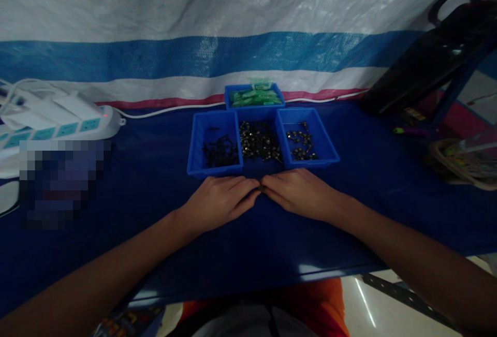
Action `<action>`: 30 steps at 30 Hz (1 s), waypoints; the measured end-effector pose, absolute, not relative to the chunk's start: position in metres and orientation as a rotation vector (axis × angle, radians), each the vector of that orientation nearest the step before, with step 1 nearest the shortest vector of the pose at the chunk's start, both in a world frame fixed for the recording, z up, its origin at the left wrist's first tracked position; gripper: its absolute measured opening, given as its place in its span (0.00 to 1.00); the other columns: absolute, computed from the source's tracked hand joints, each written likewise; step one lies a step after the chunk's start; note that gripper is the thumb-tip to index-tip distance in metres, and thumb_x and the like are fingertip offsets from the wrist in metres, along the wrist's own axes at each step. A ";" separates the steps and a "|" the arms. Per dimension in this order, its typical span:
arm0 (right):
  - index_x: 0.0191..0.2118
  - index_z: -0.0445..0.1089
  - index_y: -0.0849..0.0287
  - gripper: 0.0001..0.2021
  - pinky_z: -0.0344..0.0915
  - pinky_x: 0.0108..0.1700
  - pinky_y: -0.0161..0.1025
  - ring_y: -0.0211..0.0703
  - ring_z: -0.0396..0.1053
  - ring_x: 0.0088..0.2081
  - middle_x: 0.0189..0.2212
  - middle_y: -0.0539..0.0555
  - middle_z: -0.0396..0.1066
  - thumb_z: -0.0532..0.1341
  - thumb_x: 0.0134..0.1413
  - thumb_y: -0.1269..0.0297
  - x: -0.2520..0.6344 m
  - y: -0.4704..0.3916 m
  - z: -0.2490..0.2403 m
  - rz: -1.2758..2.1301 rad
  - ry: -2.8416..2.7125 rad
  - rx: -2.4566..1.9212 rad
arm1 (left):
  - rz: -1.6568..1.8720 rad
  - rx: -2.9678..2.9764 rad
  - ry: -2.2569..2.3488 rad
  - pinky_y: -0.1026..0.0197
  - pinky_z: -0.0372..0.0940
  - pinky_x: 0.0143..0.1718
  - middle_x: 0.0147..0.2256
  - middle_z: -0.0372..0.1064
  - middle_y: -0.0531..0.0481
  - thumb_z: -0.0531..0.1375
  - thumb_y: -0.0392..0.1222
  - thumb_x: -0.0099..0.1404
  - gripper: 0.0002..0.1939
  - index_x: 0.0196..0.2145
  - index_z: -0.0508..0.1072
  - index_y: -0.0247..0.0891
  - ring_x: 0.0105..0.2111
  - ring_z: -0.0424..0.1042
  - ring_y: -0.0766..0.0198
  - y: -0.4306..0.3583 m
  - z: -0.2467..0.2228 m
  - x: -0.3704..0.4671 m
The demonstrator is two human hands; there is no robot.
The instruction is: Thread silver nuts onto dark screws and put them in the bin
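My left hand point(223, 200) and my right hand point(301, 192) meet fingertip to fingertip just in front of the blue bins. Both are closed in a pinch; a tiny dark bit shows where they meet, too small to name. Closest to my left hand is the left blue bin point(191, 145), with small black slender pieces point(220, 151) inside. Behind the fingertips, the middle bin has a pile of dark and shiny metal pieces point(259, 141). Beyond my right hand stands the right blue bin point(326, 137), holding a looser scatter of small metal pieces point(303, 143).
A smaller blue bin point(228, 100) at the back holds green plastic packets point(256, 94). On the left lie a white power strip point(112, 122) and a blurred-out object point(64, 184). A black bottle point(423, 57) and a basket point(446, 166) stand right. A striped sheet point(194, 13) hangs behind.
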State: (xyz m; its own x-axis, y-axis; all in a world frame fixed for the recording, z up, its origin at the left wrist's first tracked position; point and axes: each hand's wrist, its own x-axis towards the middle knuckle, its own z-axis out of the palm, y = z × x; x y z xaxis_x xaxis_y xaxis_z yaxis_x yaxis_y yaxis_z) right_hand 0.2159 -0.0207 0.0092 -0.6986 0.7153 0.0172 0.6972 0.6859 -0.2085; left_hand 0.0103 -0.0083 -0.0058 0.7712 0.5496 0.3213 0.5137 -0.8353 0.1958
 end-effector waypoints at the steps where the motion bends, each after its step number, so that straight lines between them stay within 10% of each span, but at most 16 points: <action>1: 0.33 0.62 0.60 0.07 0.51 0.28 0.34 0.35 0.67 0.28 0.28 0.50 0.70 0.50 0.60 0.66 0.216 -0.021 0.010 0.283 -2.797 -1.176 | 0.555 2.874 0.856 0.68 0.62 0.28 0.28 0.68 0.55 0.51 0.42 0.65 0.10 0.41 0.67 0.38 0.26 0.68 0.70 -0.008 -0.006 0.010; 30: 0.33 0.65 0.60 0.08 0.51 0.28 0.34 0.36 0.67 0.27 0.27 0.51 0.71 0.51 0.59 0.65 0.219 -0.022 0.018 0.142 -2.809 -1.193 | 0.348 2.825 0.965 0.66 0.59 0.24 0.24 0.66 0.55 0.50 0.41 0.64 0.09 0.35 0.68 0.38 0.23 0.67 0.69 -0.007 -0.005 0.013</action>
